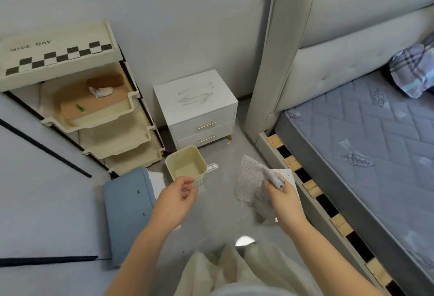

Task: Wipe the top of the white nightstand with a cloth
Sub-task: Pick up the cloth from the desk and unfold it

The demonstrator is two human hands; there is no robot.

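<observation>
The white nightstand stands against the wall between a storage rack and the bed, with two gold-handled drawers. Grey smear marks streak its top. My right hand grips a dotted grey-white cloth, which hangs down over the floor, well in front of the nightstand. My left hand is raised beside it, fingers loosely curled with thumb and fingertips close, and nothing visible in them. Both hands are in the air, short of the nightstand.
A cream bin sits on the floor before the nightstand. A cream tiered rack stands to the left, a blue panel lies on the floor, and a white board lies by the bed frame. The blue mattress fills the right.
</observation>
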